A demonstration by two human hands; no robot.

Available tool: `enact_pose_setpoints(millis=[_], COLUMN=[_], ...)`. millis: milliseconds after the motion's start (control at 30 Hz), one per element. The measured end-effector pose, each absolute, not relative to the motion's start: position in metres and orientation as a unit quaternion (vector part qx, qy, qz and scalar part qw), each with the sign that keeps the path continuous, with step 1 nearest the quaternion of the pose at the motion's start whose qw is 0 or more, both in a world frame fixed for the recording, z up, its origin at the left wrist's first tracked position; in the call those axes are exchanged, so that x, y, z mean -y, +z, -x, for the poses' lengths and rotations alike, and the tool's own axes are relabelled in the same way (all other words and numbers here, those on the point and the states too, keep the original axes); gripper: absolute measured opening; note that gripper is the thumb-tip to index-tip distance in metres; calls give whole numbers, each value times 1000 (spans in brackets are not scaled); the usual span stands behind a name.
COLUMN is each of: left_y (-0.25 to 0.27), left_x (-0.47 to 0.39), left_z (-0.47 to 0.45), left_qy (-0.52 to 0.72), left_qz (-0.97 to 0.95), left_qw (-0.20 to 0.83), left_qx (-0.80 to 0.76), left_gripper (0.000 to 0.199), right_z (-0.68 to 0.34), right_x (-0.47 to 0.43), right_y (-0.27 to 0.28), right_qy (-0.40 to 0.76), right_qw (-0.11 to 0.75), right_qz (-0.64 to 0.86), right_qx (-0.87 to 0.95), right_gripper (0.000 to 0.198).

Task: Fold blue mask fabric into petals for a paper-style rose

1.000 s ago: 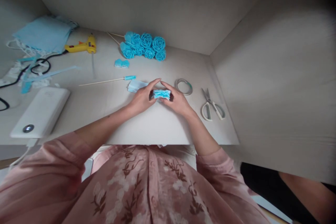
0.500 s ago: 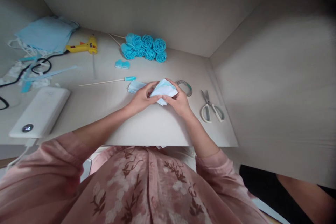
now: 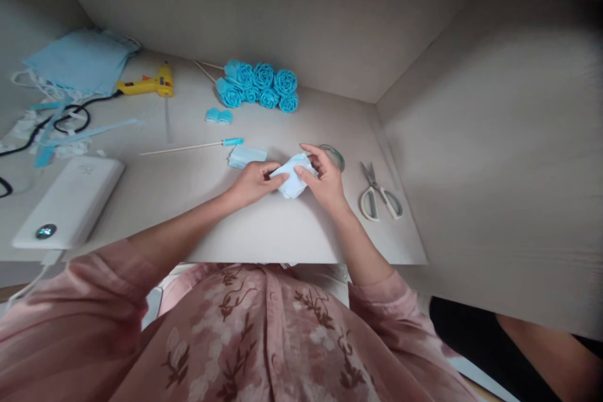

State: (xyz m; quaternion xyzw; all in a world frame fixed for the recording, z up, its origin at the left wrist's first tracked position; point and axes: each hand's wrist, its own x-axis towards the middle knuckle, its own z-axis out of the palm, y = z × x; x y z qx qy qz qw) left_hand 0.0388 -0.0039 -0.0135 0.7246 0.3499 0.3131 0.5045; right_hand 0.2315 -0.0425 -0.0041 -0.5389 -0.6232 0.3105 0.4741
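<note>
A small stack of pale blue fabric pieces [image 3: 293,181] is held above the near part of the desk. My left hand [image 3: 257,182] pinches its left side, thumb on top. My right hand [image 3: 325,177] grips the right side, with its thumb pressed on the upper face and its index finger raised off the edge. Just behind my left hand lies another pleated light blue stack [image 3: 245,156]. A thin wooden stick [image 3: 188,148] with a bright blue wrapped tip [image 3: 232,142] lies to the left of that stack. The undersides of the held pieces are hidden.
Blue fabric roses [image 3: 264,85] lie at the back, with a small blue cut piece [image 3: 219,115] before them. Scissors [image 3: 374,191] and a roll of tape [image 3: 335,156] are at right. A yellow glue gun [image 3: 149,83], face masks [image 3: 82,59] and a white power bank [image 3: 70,201] stand left.
The held pieces have come slightly nearer to me and turned, now lying flatter. My right index finger has lifted from them, and the pleated stack behind my left hand shows more.
</note>
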Motion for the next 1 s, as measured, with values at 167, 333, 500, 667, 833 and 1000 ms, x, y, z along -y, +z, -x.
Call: enact_pose_setpoints(millis=[167, 333, 500, 667, 833, 1000], left_y=[-8, -12, -13, -12, -13, -15], left_x=[3, 1, 2, 1, 2, 0], left_z=[-37, -38, -37, -37, -40, -39], left_qy=[332, 322, 314, 293, 287, 294], left_qz=[-669, -615, -605, -616, -601, -635], left_qw=[575, 639, 655, 666, 684, 643], left_qx=[-335, -331, -326, -301, -299, -311], left_gripper=[41, 44, 43, 34, 34, 34], right_z=[-227, -228, -230, -230, -228, -226], right_x=[43, 43, 43, 43, 43, 44], right_y=[-4, -6, -10, -9, -7, -6], right_qy=[300, 308, 254, 229, 232, 239], right_qw=[481, 502, 508, 508, 503, 497], right_qz=[536, 533, 543, 560, 563, 561], right_qx=[626, 607, 619, 613, 614, 618], right_gripper=[47, 44, 23, 17, 17, 15])
